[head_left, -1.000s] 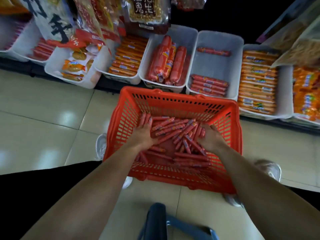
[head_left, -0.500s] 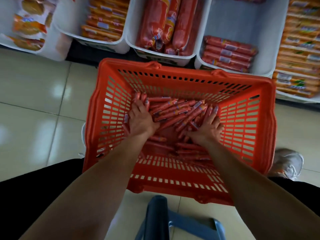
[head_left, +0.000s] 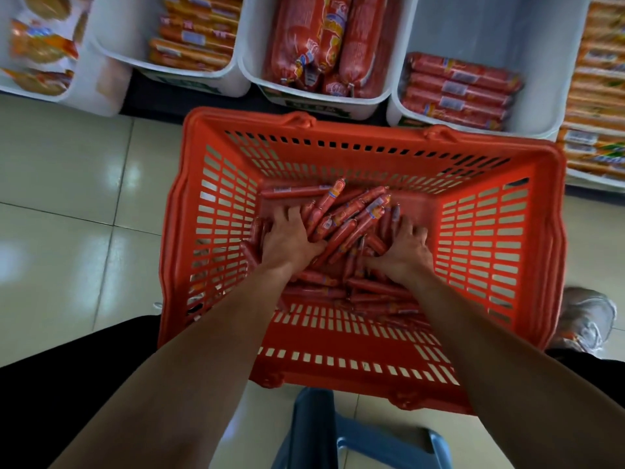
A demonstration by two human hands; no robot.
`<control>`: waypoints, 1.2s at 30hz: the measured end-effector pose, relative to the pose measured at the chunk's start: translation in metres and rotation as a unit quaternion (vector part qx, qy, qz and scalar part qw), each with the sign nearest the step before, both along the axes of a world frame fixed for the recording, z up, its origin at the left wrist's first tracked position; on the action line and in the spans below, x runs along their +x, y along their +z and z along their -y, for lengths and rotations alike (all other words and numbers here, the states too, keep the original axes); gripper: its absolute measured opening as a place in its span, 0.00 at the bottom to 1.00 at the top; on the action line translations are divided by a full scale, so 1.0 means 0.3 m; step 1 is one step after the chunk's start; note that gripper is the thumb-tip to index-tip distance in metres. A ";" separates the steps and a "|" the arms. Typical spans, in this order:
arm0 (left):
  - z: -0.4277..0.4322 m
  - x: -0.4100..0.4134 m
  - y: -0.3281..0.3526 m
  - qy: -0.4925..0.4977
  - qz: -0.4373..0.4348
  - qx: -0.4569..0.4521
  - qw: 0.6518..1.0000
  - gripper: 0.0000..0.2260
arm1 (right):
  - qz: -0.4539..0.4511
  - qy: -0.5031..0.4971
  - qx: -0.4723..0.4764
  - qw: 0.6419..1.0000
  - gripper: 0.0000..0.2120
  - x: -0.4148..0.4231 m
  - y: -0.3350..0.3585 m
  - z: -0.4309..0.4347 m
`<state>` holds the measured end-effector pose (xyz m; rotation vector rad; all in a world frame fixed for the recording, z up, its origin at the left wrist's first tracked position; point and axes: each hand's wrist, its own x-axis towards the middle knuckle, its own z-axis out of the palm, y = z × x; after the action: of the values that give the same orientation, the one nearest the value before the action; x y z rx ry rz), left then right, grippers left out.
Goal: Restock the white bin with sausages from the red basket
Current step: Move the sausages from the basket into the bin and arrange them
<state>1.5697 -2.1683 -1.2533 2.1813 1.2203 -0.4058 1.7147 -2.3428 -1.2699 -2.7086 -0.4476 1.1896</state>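
Two hands in the sausage pile

Both of your hands are inside the red basket [head_left: 236,118], which stands on the tiled floor [head_left: 67,198]. Your left hand [head_left: 291,238] curls its fingers down around sausages [head_left: 341,228] on the left side of the heap. Your right hand [head_left: 404,247] lies with fairly straight fingers pressed against the right side. A bundle is gathered between your hands. The white bin [head_left: 490,28] sits just beyond the far rim of the basket, with a few wrapped packs [head_left: 460,89] at its near end.
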 end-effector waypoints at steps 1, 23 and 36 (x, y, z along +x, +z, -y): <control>-0.005 0.002 0.000 -0.004 -0.008 -0.009 1.000 0.46 | 0.000 -0.022 0.004 1.000 0.61 0.004 0.001 0.000; -0.020 0.053 0.009 -0.050 -0.049 -0.084 0.994 0.34 | -0.028 -0.141 0.089 0.986 0.44 0.031 0.019 0.040; 0.013 -0.023 -0.007 0.019 -0.014 -0.124 0.992 0.47 | -0.042 -0.176 0.045 0.983 0.32 0.012 0.017 0.081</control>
<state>1.5628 -2.1721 -1.2554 1.9441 1.1596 -0.5439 1.7184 -2.3672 -1.2648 -2.5114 -0.0073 1.1448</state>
